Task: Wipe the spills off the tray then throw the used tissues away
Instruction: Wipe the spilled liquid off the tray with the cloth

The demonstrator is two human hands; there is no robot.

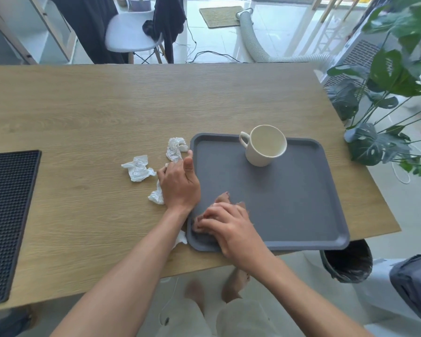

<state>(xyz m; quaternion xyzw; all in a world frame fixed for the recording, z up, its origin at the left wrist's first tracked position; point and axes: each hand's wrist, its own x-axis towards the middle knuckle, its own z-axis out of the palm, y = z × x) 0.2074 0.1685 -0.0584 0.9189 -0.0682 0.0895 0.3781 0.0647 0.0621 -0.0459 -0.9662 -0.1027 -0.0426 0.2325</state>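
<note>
A dark grey tray [289, 198] lies on the wooden table with a cream mug [265, 145] standing near its far edge. My right hand [229, 227] presses a brown, stained tissue [223, 198] onto the tray's near left corner. My left hand [178, 182] rests on the table beside the tray's left rim, fingers closed over a white crumpled tissue [156, 196]. Two more crumpled white tissues lie on the table, one [138, 168] left of that hand, the other [176, 148] beyond it. A scrap of white tissue [181, 239] shows under my left forearm.
A black bin [350, 263] stands on the floor below the table's near right corner. A black ribbed mat [7, 215] covers the table's left end. A leafy plant [394, 93] is at the right, a white chair [129, 32] beyond the table.
</note>
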